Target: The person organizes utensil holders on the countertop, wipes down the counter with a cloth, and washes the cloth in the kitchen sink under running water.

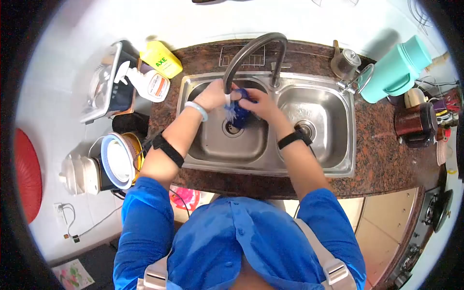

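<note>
A dark blue object (241, 115), its kind unclear, is held between my two hands over the left basin (212, 142) of the steel double sink. Water from the curved faucet (241, 55) runs onto it. My left hand (212, 96), with a pale bracelet at the wrist, is closed at its left side, fingers partly behind the spout. On the other side my right hand (260, 104) grips its upper right with thumb and fingers. Below the object the drain (233, 128) shows.
A yellow bottle (162, 59) and a white spray bottle (150, 84) stand left of the sink, beside a dish rack (108, 92) and stacked basins (118, 162). To the right are the second basin (328, 130), a metal pot (345, 63), a turquoise jug (394, 70) and a dark red appliance (414, 123).
</note>
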